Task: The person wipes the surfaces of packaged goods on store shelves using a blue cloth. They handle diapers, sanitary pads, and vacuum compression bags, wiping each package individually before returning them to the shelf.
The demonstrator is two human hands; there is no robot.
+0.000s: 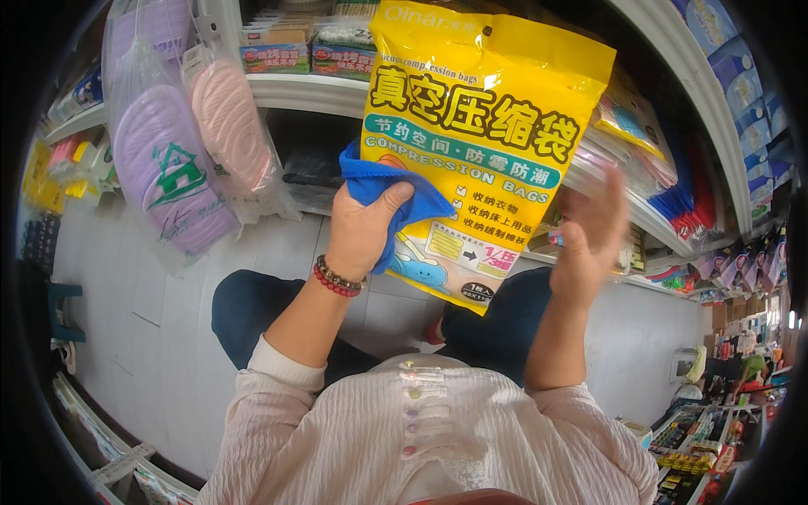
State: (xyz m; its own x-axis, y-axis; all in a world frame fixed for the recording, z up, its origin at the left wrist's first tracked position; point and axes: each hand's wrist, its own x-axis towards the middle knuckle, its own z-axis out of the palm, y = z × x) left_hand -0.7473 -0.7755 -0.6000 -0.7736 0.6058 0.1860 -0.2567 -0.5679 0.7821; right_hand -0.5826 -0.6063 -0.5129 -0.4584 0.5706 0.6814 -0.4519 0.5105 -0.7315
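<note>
My left hand point(361, 230) grips a blue cloth point(398, 180) together with the left edge of a yellow packet of vacuum compression bags point(483, 95). The thumb presses the cloth against the packet's printed front, which bears large writing. The packet is held up, slightly tilted, above my knees and in front of the shelves. Just right of it is my right hand point(587, 233), raised with its fingers apart and blurred by motion. Nothing shows in that hand, and it appears apart from the packet.
Purple point(167, 164) and pink point(221, 120) ribbed foam goods in clear bags hang at the left. A white shelf point(309, 89) with boxed goods point(274, 58) curves ahead. Flat packets point(631, 120) lie on shelving at the right. A green stool point(66, 309) stands far left on the tiled floor point(145, 322).
</note>
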